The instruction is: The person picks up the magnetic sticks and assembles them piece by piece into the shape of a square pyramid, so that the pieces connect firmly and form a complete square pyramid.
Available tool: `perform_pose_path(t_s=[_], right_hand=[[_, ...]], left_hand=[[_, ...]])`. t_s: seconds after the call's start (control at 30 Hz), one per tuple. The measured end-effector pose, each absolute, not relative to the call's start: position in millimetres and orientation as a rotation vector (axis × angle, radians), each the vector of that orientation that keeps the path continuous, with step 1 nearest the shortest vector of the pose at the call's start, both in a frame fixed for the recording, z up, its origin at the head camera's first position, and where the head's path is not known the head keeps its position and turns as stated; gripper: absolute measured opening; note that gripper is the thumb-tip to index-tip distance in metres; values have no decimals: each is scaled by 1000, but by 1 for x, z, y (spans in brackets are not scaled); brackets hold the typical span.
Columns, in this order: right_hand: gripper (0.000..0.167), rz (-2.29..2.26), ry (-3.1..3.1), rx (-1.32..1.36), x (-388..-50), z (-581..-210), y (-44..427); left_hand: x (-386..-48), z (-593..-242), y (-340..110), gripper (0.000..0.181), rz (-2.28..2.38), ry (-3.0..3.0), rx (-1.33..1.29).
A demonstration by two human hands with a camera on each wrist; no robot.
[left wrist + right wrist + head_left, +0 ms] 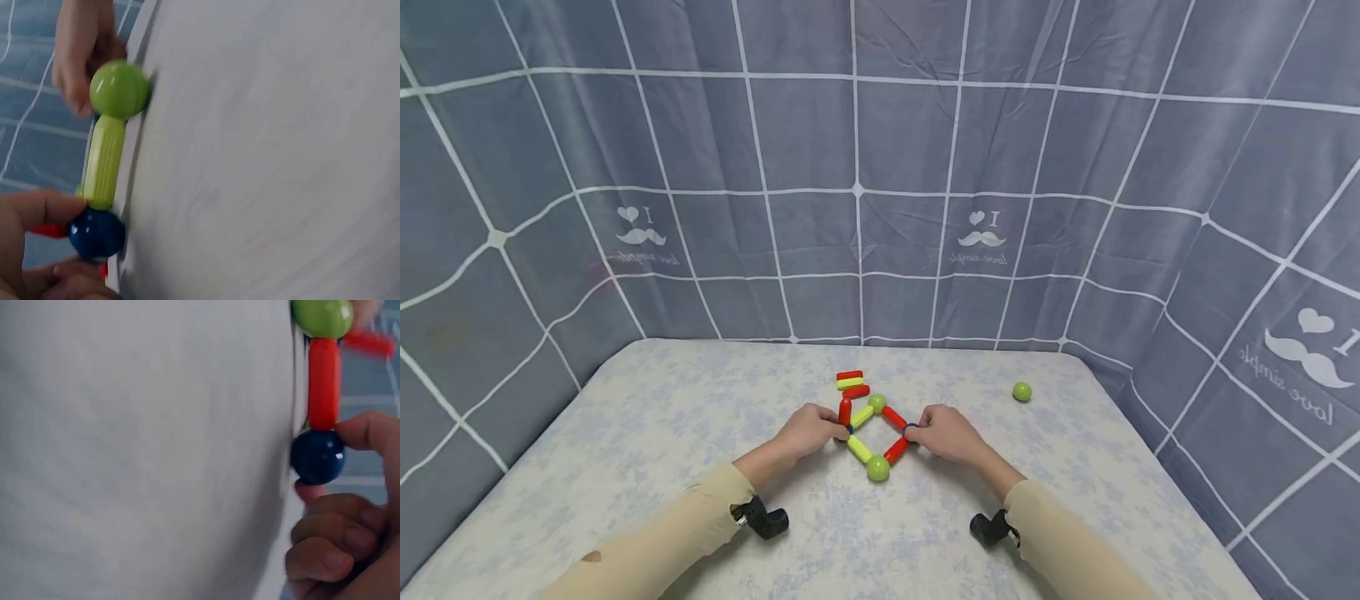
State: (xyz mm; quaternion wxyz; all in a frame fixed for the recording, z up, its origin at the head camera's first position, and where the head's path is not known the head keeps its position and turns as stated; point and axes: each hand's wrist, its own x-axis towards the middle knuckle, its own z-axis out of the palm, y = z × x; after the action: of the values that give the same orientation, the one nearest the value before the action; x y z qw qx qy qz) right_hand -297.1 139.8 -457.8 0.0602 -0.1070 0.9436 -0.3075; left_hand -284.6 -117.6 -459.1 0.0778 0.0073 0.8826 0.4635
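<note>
A diamond of rods and balls lies between the hands in the head view. Its near green ball [878, 468] and far green ball [877, 402] form two corners. Yellow-green rods [860, 450] make the left sides, red rods [896, 451] the right sides. My left hand [808, 431] pinches the left corner's blue ball [97, 233] between thumb and finger. Another red rod [845, 412] juts from that corner. At the right corner, my right hand [951, 433] pinches a second blue ball [319, 456], its other fingers curled. In the head view, fingers partly cover both blue balls.
Behind the diamond lie a loose red rod [850, 375], a yellow-green rod [850, 383] and another red rod [856, 391]. A single green ball [1022, 391] sits at the back right of the table [1075, 467]. A grey checked curtain [910, 233] surrounds the table's back and sides.
</note>
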Motion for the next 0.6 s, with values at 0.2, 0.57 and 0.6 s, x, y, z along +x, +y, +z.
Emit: perform_pose_path(t_s=[0.2, 0.57, 0.6], right_hand=[[36, -861, 2811, -341, -265, -450, 131], [26, -1073, 2925, -335, -292, -453, 142], [27, -1136, 2895, -358, -299, -455, 143]], left_hand=[[-320, -455, -124, 22, 1384, 2510, 154], [-330, -462, -128, 55, 1422, 2433, 205], [-330, -462, -128, 53, 1445, 2452, 196]])
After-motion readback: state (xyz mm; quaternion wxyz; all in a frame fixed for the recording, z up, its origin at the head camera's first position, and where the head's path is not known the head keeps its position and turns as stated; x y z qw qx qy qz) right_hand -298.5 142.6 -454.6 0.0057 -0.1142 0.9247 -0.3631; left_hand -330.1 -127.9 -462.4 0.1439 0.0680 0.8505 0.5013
